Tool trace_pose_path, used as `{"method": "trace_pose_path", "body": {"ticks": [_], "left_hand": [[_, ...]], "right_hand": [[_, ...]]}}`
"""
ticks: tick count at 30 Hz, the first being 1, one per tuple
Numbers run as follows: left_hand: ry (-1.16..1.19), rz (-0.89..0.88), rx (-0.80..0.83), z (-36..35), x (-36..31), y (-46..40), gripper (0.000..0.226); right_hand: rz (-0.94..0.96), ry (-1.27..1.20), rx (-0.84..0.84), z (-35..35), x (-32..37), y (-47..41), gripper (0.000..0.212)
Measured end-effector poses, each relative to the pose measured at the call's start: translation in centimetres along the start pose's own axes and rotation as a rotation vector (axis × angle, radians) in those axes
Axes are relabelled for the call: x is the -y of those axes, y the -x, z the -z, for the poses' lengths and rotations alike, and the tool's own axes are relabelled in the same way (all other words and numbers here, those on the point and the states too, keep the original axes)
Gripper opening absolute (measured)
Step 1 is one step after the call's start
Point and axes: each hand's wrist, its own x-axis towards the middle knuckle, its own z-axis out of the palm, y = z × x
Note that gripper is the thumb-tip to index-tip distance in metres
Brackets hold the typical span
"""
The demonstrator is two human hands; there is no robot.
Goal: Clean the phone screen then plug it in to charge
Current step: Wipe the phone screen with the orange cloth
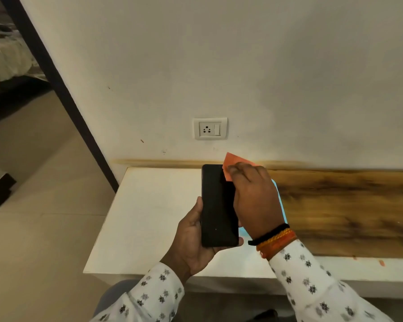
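Note:
A black phone (pixel 215 205) with a dark screen faces up above the desk. My left hand (pixel 191 240) grips it from below, thumb along its left edge. My right hand (pixel 251 196) holds an orange cloth (pixel 230 161) against the phone's upper right part; most of the cloth is hidden under the fingers. A white wall socket (pixel 210 128) with a switch sits on the wall just above the phone. No charger or cable is in view.
A white desk top (pixel 154 210) runs beneath my hands, with a wood-grain section (pixel 344 212) on the right. A light blue object (pixel 280 201) lies on the desk, mostly hidden behind my right hand. A dark door frame (pixel 63 94) stands at the left.

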Motion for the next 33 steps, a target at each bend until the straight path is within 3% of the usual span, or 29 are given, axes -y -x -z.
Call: {"method": "trace_pose_path", "body": {"ticks": [7,12,18,23,30,33], "left_hand": [[0.049,0.0,-0.042,0.6,-1.3,-0.1,0.064],[0.001,0.008,-0.023,-0.1,-0.8,-0.3,0.058],[0.04,0.031,-0.063,-0.4,-1.4,-0.6,0.052],[-0.007,0.009,-0.109,1.0,-1.9,-0.5,0.064],[-0.015,-0.003,0.005,-0.7,-1.2,-1.1,0.058],[0.022,0.029,0.01,-0.9,-1.0,-1.5,0.056]], "right_hand": [[0.269,-0.063,0.084,-1.0,1.7,6.2,0.035],[0.067,-0.062,0.012,-0.6,1.0,2.2,0.034],[0.202,-0.076,0.026,-0.7,3.8,2.4,0.034],[0.271,-0.084,0.032,-0.8,2.4,6.9,0.031],[0.041,-0.096,-0.061,-0.1,0.5,0.6,0.032],[0.061,-0.095,-0.01,0.2,1.7,-1.0,0.03]]}}
